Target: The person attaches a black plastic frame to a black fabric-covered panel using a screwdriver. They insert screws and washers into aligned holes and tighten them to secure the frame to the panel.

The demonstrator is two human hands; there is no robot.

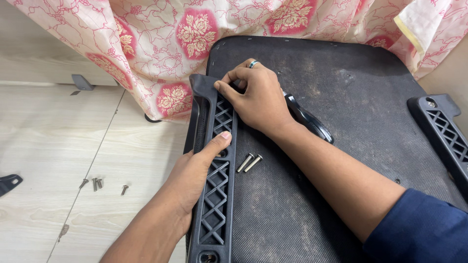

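Left grip: the left hand (192,180) wraps the outer edge of a black lattice armrest bracket (214,195), thumb pressed flat across its face, fingers curled under the far side.
Right grip: the right hand (258,97) has its fingertips pressed together on the upper end of the same bracket, pinching it down; a ring shows on one finger.
Bracket: it lies lengthwise along the 9 o'clock edge of the black chair-seat underside (341,97), one end at 6 o'clock with a screw hole showing, the other pointing to 12 o'clock.
Bolts: two silver bolts (249,163) lie side by side on the seat base, just beside the bracket at its 3 o'clock side, between the two forearms.
Handle: a black tool handle (312,124) sticks out from under the right wrist toward 4 o'clock; what tool it is cannot be told.
Second bracket: a matching lattice bracket (446,131) rests at the seat's 3 o'clock edge, well apart.
Cloth: pink floral fabric (195,34) drapes over the 12 o'clock side.
Floor: small loose screws (97,184) lie on the pale wood floor (48,136) at 9 o'clock.
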